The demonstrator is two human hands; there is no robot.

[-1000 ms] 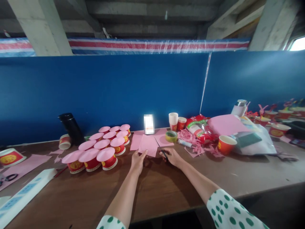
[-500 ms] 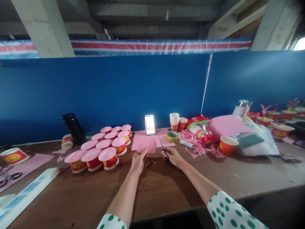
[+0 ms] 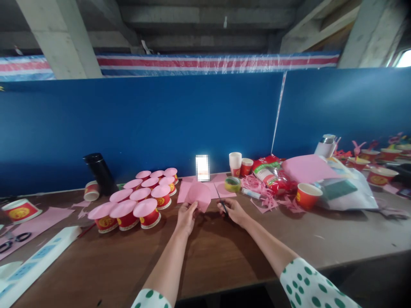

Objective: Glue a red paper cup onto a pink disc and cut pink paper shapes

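Note:
Pinched in my left hand (image 3: 187, 217) is a pink paper piece (image 3: 199, 195) with a rounded top and a corner pointing down on its right side. My right hand (image 3: 233, 211) grips dark-handled scissors (image 3: 224, 207), whose blades point up and away, just right of the paper and apart from it. Behind both hands, pink sheets (image 3: 183, 190) lie flat on the brown table (image 3: 205, 256). To the left stand several red paper cups (image 3: 147, 220), each topped with a pink paper disc (image 3: 146, 207).
On the right are green tape (image 3: 232, 184), stacked white cups (image 3: 235, 161), pink paper strips (image 3: 257, 184), a red plastic packet (image 3: 269, 171) and a red cup (image 3: 308, 196). A power strip (image 3: 38, 256) and a black bottle (image 3: 100, 174) are at left. A blue partition (image 3: 160, 115) rises behind.
The pink paper in my left hand has turned and tilted, so its corner now points downward. My right hand stays nearly in place with the scissors.

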